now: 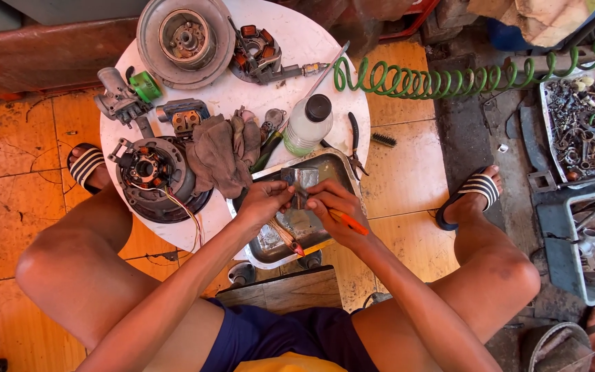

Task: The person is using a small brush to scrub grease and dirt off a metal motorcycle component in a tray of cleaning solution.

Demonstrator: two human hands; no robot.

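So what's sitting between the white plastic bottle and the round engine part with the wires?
A crumpled brown rag lies between the bottle and the wired engine part, in the head view.

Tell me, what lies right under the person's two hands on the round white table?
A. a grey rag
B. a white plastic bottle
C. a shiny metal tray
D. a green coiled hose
C: the left hand and right hand hold a small metal piece above the metal tray.
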